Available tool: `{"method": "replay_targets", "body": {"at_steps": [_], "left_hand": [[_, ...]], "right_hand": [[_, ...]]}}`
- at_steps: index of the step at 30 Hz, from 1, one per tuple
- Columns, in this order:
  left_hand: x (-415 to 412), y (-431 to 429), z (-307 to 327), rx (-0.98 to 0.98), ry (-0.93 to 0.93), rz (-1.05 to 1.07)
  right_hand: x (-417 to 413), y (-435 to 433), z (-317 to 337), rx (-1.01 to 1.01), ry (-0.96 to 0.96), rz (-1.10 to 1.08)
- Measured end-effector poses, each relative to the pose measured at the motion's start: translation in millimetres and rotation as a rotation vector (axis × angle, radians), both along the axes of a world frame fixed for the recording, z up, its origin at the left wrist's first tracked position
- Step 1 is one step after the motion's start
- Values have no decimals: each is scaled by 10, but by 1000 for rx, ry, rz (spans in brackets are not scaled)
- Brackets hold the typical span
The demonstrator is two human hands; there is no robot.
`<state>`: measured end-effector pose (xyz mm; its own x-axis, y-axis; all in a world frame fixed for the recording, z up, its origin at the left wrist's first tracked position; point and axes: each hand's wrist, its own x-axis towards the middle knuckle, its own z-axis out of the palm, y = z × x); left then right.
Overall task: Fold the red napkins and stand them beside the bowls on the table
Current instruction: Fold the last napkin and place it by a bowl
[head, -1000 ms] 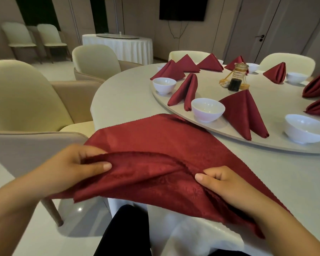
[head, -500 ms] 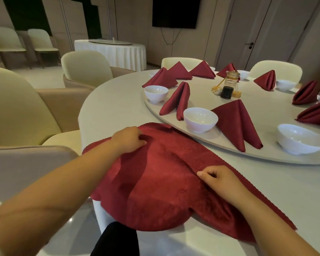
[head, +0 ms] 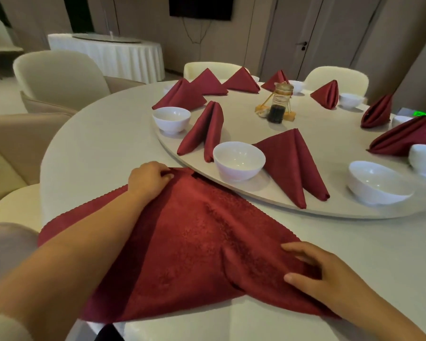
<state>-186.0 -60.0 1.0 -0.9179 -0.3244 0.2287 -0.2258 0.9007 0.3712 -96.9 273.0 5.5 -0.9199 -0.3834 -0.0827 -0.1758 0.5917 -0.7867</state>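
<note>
The napkin lies as a triangle at 6 o'clock on the tabletop, its far tip just beside the turntable rim. The left hand, at the cloth's 12 o'clock tip, pinches that corner with curled fingers. The right hand, at the cloth's 4 o'clock, rests flat on it, fingers straight and apart.

left forearm: bare up past the elbow
pale blurred cloth edge: at the upper arm, perhaps a short sleeve
right forearm: bare
left grip: bare hand
right grip: bare hand, short plain thumbnail
black garment: over the lap
</note>
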Motion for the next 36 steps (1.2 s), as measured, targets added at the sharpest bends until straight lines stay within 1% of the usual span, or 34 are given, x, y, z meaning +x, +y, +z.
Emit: {"method": "replay_targets", "body": {"at_steps": [3, 4, 6, 8, 10, 14, 16, 18, 21, 23, 26, 28, 30, 33, 34, 36], "left_hand": [[-71, 33, -7, -186, -31, 1], [-88, 50, -15, -203, -44, 12], [-113, 93, -27, -137, -47, 42], [-112, 154, -30, -34, -18, 52], [-82, 224, -34, -13, -20, 6], [31, 364, -46, 87, 1, -68], [84, 429, -51, 135, -1, -98], [124, 489, -36, 142, -15, -115], [158, 550, -1, 185, 30, -108], [164, 566, 8, 239, 74, -112], [168, 582, -3, 285, 93, -113], [153, 594, -9, 302, 68, -128], [132, 609, -16, 257, 1, -174], [121, 638, -93, 135, -128, -291], [113, 642, -131, 68, -175, -308], [82, 628, -194, -50, -229, -277]], "right_hand": [[-42, 126, -96, 45, 158, -124], [-57, 157, -110, 75, 187, -152], [-63, 213, -116, 91, 187, -189], [-69, 306, -109, 50, 118, -216], [-65, 432, -74, 67, 32, -202], [31, 697, 92, 261, -229, -17], [93, 783, 165, 337, -291, 21], [136, 826, 186, 351, -237, -34], [188, 826, 124, 284, -5, -221], [205, 787, 54, 267, 105, -299], [213, 714, -56, 300, 205, -351], [205, 688, -100, 323, 244, -381], [180, 682, -121, 359, 238, -384], [154, 689, -115, 402, 205, -360], [154, 692, -115, 407, 195, -352], [159, 695, -114, 407, 179, -336]]}}
